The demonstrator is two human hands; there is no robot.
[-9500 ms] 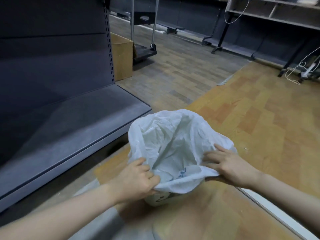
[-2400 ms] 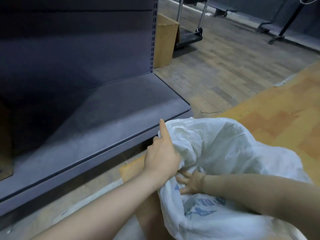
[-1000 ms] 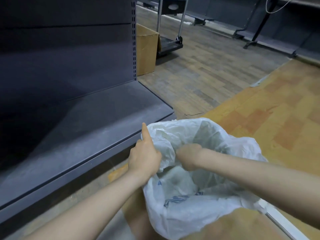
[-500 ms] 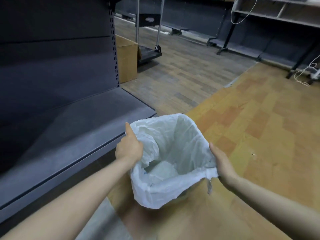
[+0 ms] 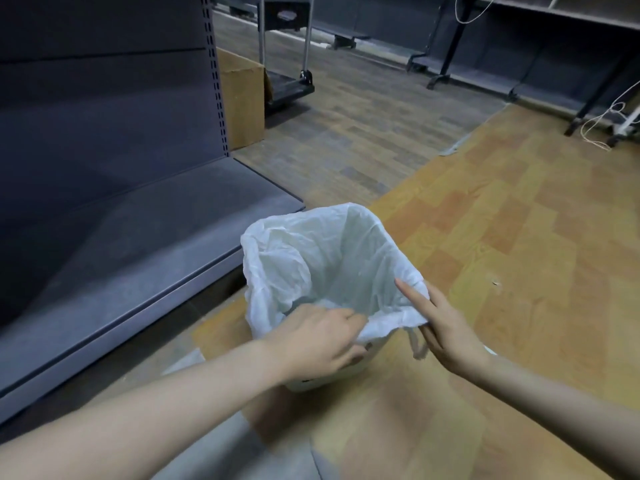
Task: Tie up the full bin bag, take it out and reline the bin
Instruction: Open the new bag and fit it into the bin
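The thin white crinkled plastic bin liner [image 5: 332, 268] stands open-mouthed in a small white bin [image 5: 325, 377] on the orange-brown wood-pattern floor [image 5: 519, 237], its upper edge draped over the rim; the bin shows only as a pale sliver under the left wrist. The left hand [image 5: 320, 342] lies at the near rim, fingers curled and pinching the liner's edge; the right hand [image 5: 445, 327] lies at the right rim, forefinger straight along the folded edge, the remaining fingers under the film, so whether they grip cannot be told. A loose tail of liner hangs just beside the right palm. Judged: relining is nearly complete; the far-left edge appears slack and lies closer to the left hand. A dark grey metal shelf base [image 5: 145, 258] stands near the bin's left; a brown cardboard box [image 5: 242, 102] stands well apart.
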